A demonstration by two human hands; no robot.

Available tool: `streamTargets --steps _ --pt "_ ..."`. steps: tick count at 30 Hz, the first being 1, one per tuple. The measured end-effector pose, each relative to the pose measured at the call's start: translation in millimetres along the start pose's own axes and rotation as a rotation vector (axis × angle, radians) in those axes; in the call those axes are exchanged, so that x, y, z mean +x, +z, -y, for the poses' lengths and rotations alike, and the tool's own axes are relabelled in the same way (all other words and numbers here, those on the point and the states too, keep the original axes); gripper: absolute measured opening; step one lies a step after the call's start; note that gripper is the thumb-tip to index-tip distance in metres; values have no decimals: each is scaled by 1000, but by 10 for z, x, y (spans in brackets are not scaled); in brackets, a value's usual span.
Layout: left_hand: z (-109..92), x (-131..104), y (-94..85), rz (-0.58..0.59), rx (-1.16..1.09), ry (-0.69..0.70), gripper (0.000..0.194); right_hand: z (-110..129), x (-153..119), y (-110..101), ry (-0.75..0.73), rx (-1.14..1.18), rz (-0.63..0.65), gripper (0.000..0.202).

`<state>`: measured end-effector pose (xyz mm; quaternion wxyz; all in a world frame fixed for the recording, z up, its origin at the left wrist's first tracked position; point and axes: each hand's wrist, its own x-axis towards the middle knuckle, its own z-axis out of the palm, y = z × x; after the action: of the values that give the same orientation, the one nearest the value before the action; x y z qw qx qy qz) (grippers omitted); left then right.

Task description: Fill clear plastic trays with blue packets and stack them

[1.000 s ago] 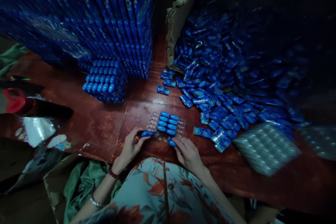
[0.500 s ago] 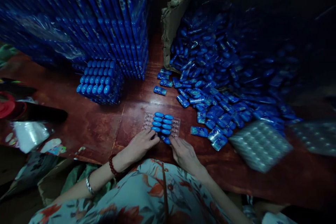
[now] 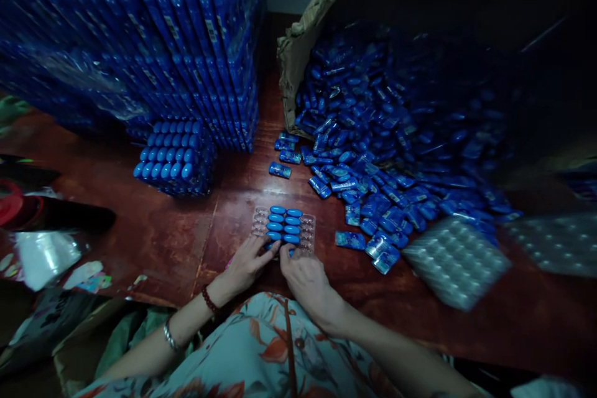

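Observation:
A clear plastic blister tray (image 3: 306, 233) lies on the table before me, with glossy blue oval pieces (image 3: 276, 218) in two columns along its middle. The clear moulded cups on its left and right sides hold none. My left hand (image 3: 252, 261) grips the tray's near left corner, its thumb reaching to the lowest blue pieces. Beside it, my right hand (image 3: 305, 277) has its fingers curled and pressed on a small blue piece (image 3: 291, 251) at the near end of the tray. My fingers cover most of that piece.
A torn cardboard box (image 3: 290, 68) spills loose blue packs (image 3: 373, 174) at right. Filled blue trays form a tall stack (image 3: 186, 43), with a smaller stack (image 3: 170, 155) before it. Clear trays (image 3: 459, 264) lie far right. A red-lidded dark bottle (image 3: 60, 211) lies left.
My right hand has moved left and closed over the near blue piece, which was tilted in plain view. My left hand stays at the tray's corner. The view has shifted slightly.

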<state>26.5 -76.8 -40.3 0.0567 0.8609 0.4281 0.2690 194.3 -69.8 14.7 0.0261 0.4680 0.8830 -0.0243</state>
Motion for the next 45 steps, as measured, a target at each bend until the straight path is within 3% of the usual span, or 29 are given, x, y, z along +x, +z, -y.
streamTargets --steps 3,7,11,14,17,19,21,23,25,27,30,33,37,39,41,43,45 --pt "119 -42 53 -114 -73 41 42 -7 51 28 33 53 -41 27" --pt "214 -68 68 -137 -81 -1 42 -158 38 138 -54 83 -90 30" --pt "234 -61 101 -173 -87 0 40 -327 -52 338 -162 176 -323 41" --pt "241 -29 83 -174 -89 41 35 -355 -85 471 -187 340 -452 38" --pt "282 78 -10 -155 -93 115 29 -385 -76 508 -158 603 -458 31" --pt "361 243 -70 -175 -120 63 27 -485 -19 463 -103 767 -471 25" --pt "503 508 -89 -230 -166 -124 27 -668 136 361 6 817 -529 21" --pt "702 847 -54 -238 -186 -362 25 -894 427 214 128 720 -552 22" --pt "916 1190 23 -97 -141 -494 31 -1095 836 54 174 528 -434 26" --pt "1089 1458 116 44 -109 -531 41 -1220 1289 -71 207 296 -207 32" --pt "1219 1612 215 119 -124 -494 34 -1251 1848 -132 163 233 -87 33" --pt "1241 1467 196 122 -148 -464 30 -1185 2112 -83 120 235 -6 35" --pt "1243 1007 5 92 -201 -487 24 -1159 2033 -16 116 268 51 41" --pt "1229 726 -110 44 -233 -529 20 -1204 1849 6 129 282 31 41" --pt "1172 429 -220 -53 -279 -610 21 -1272 1571 38 173 380 -93 35" --pt "1051 138 -327 -164 -343 -718 25 -1329 1204 90 230 637 -267 31" --pt "867 -117 -431 -236 -416 -806 27 -1329 783 156 267 1006 -322 34"
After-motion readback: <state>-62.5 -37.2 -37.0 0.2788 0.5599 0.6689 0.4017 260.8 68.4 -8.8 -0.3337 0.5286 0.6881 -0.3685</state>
